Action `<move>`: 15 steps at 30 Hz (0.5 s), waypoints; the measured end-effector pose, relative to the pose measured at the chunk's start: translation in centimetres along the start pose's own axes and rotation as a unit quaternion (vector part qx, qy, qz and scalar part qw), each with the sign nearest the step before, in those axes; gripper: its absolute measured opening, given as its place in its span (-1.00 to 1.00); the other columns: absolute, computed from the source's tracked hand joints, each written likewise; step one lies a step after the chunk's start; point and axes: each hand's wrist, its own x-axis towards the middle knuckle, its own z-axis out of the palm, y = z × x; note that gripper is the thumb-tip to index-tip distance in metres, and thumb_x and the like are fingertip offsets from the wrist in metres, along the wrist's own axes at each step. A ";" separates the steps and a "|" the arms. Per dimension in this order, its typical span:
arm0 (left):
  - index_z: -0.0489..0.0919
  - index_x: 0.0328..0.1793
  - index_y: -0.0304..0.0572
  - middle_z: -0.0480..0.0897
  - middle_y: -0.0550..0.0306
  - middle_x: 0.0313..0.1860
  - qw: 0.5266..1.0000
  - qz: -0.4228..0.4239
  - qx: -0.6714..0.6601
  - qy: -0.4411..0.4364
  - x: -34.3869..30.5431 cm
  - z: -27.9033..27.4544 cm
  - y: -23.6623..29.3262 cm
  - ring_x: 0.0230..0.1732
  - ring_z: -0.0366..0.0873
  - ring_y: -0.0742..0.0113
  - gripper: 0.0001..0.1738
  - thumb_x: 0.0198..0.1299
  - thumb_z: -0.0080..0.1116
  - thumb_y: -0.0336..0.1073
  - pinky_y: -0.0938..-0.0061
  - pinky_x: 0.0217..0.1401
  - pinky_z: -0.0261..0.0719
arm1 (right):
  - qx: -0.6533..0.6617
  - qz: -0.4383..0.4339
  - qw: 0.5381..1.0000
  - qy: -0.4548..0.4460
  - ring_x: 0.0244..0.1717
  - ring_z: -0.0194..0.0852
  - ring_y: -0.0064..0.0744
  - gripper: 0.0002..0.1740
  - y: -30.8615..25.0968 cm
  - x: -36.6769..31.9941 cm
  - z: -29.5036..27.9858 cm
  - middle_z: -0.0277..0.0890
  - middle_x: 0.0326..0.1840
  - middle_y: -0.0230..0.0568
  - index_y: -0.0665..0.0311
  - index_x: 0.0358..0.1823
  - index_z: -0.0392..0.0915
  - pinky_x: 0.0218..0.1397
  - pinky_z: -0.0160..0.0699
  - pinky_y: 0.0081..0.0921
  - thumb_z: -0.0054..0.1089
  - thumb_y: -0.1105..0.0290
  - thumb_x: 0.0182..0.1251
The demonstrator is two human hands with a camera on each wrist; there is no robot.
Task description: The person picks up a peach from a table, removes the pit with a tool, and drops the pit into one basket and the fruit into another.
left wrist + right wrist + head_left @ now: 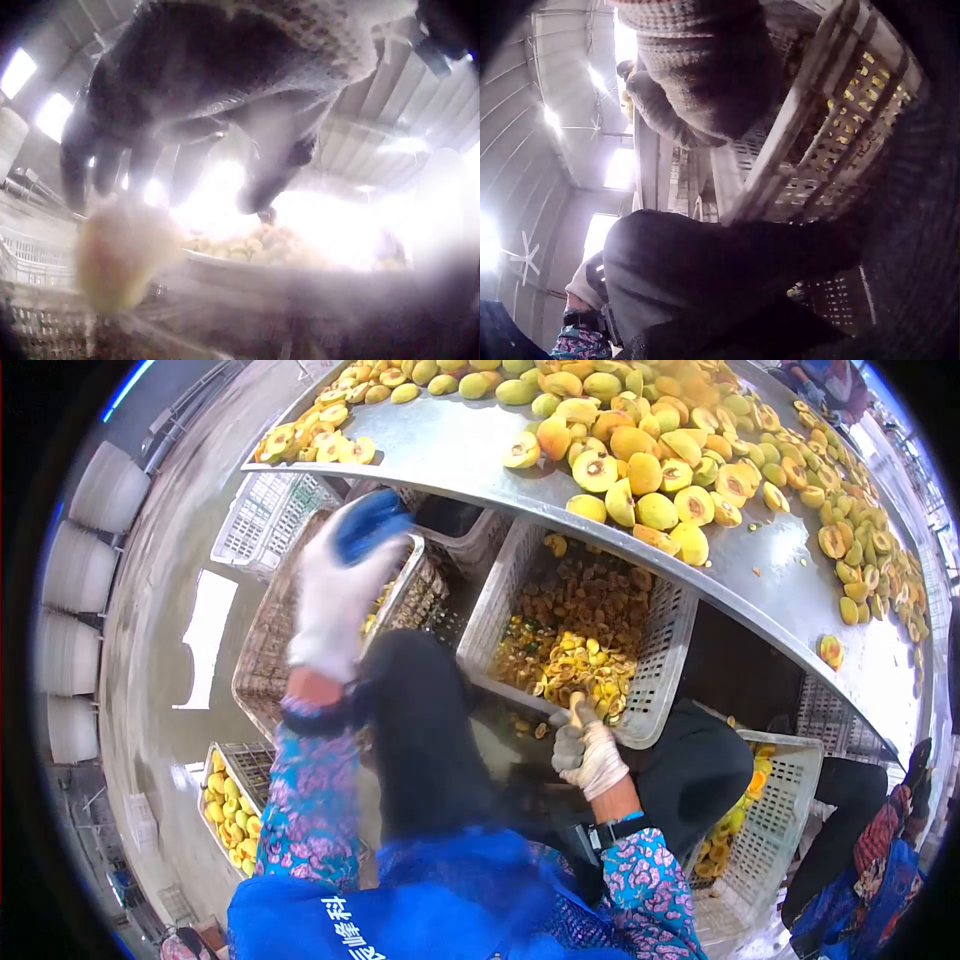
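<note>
My left hand (335, 585), in a white glove with a blue palm, is raised over crates left of my knee and blurred. In the left wrist view its dark fingers (112, 142) reach down loosely, and a blurred yellow-orange peach (116, 259) shows right below the fingertips. My right hand (590, 750), gloved with grey fingers, grips a short tan, handle-like thing (577, 705) at the near rim of a grey crate (665, 660). That crate holds yellow fruit pieces (590, 665) and browned ones. In the right wrist view the gloved hand (705, 82) hides what it holds.
A metal table (440, 445) ahead carries many halved peaches (650, 480). A crate of yellow fruit (228, 810) stands at lower left, another crate (780, 820) at right. My knees (420, 720) flank the middle crate. Another person (870, 860) sits at far right.
</note>
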 end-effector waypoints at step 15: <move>0.69 -0.17 -0.31 0.66 -0.25 -0.12 0.824 0.059 0.464 -0.319 10.5 21.8 -0.7 -0.06 0.64 -0.06 -0.53 -0.05 0.30 -0.03 0.24 0.04 0.58 | -0.298 -0.211 0.929 0.056 -0.85 0.05 -0.56 -0.70 0.4 0.0 0.1 0.20 -0.69 -0.49 0.09 -0.37 0.47 -0.82 -0.05 -0.57 0.10 0.03 0.35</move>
